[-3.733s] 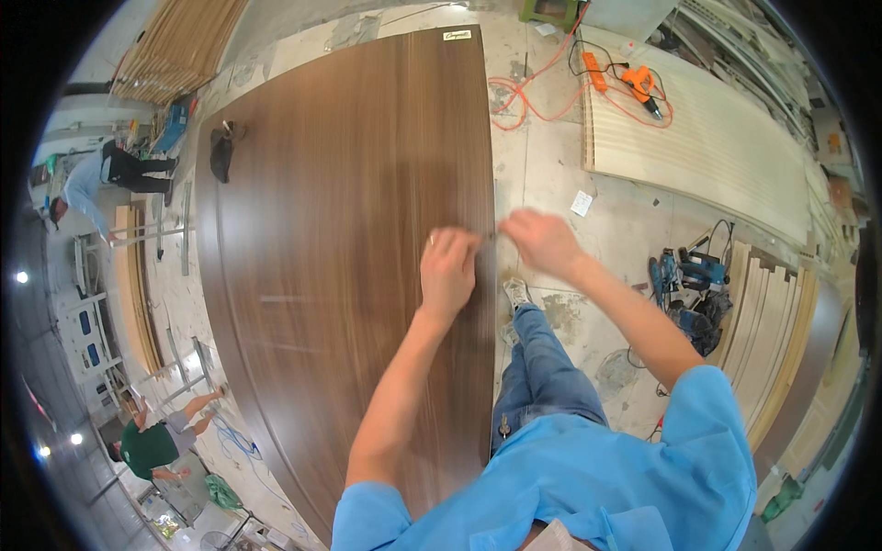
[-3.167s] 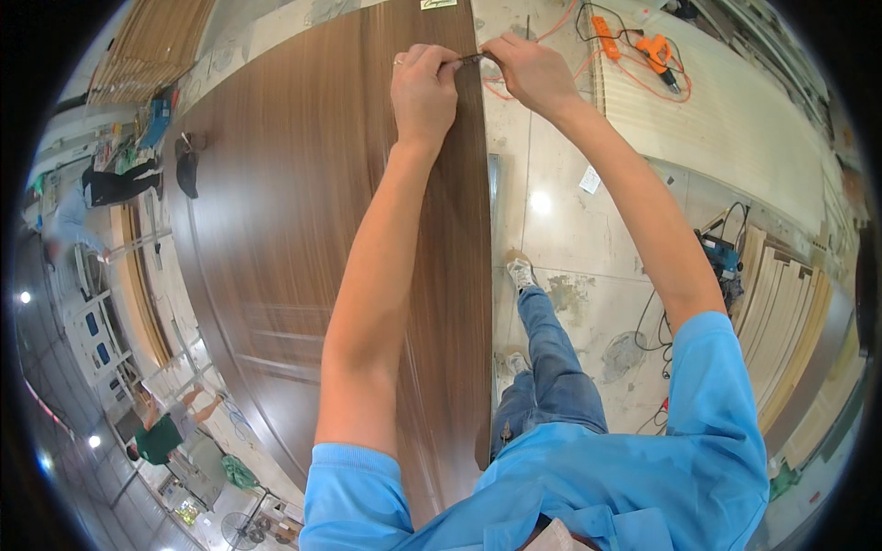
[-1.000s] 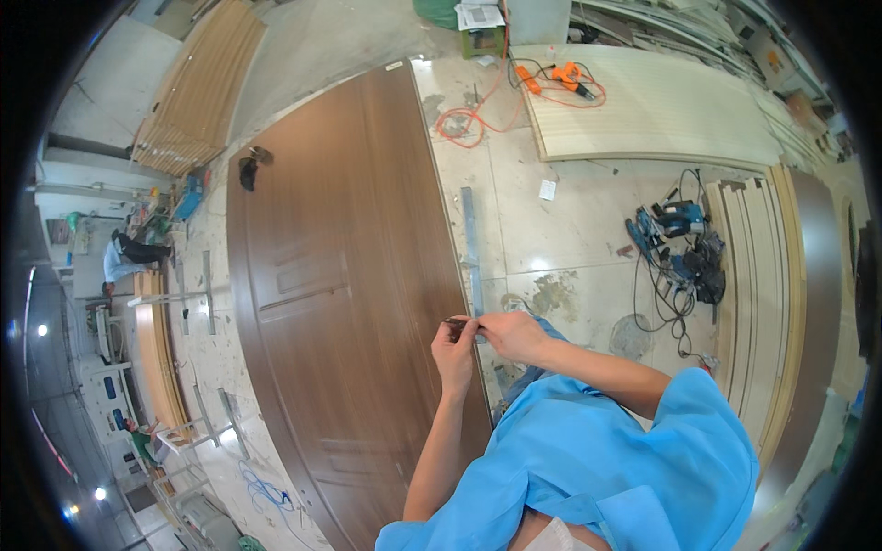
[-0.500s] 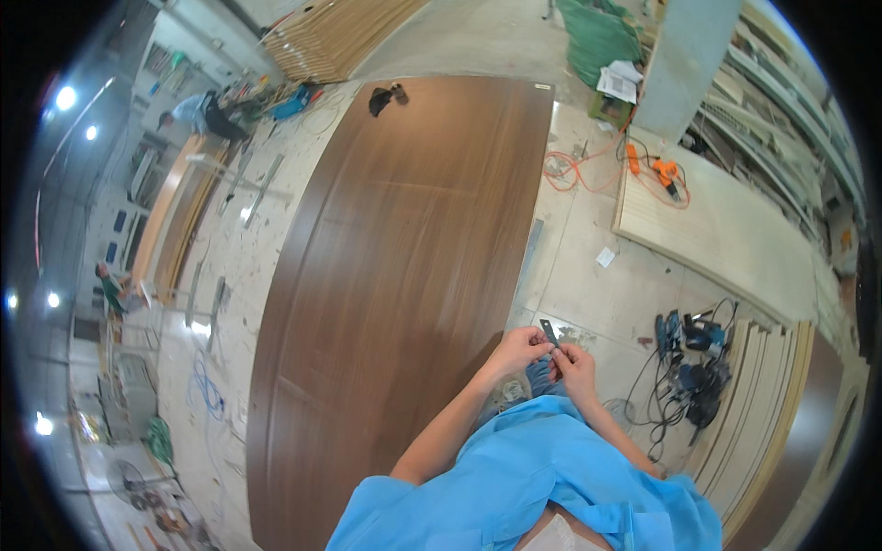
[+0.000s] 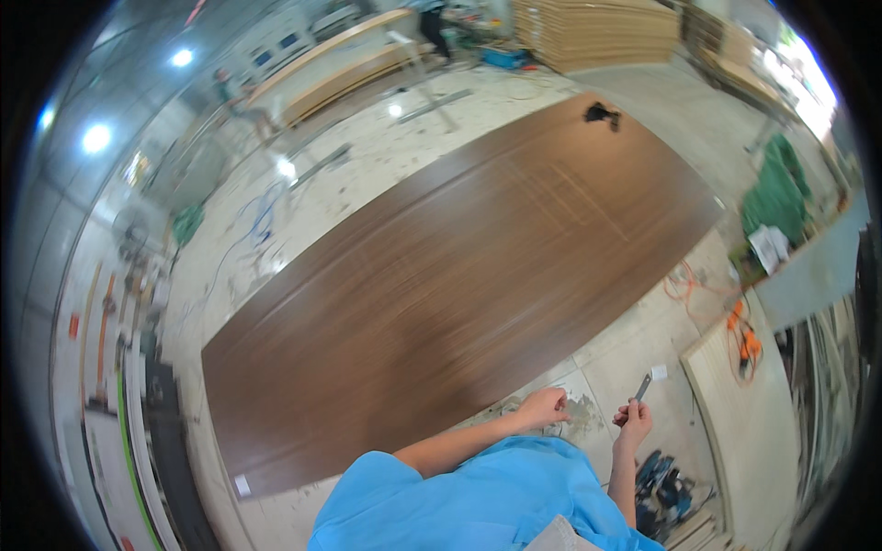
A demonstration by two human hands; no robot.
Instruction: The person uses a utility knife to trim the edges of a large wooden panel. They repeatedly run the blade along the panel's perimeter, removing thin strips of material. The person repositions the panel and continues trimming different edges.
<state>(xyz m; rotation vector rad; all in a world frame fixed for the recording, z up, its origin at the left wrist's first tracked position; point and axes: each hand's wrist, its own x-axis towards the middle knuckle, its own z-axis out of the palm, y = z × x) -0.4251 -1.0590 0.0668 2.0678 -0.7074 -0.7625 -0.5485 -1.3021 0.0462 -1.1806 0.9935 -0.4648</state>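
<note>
My right hand pinches a thin, flat grey blade that points up and away over the floor. It looks like a cutter blade, with a small dark spot near its far end. My left hand is curled closed beside the near long edge of a large brown wood-grain panel. Whatever its fingers might hold is hidden or too small to name. At the panel's far end lies a small black thing whose kind I cannot make out.
To the right are a pale board and an orange power tool with its cord. Dark power tools lie close on my right. Stacked boards stand at the back. Two people are far off at the upper left.
My hands have come apart; the blade, held between both before, is now in my right hand, off to the right. The view has turned left, so the panel lies slantwise.
</note>
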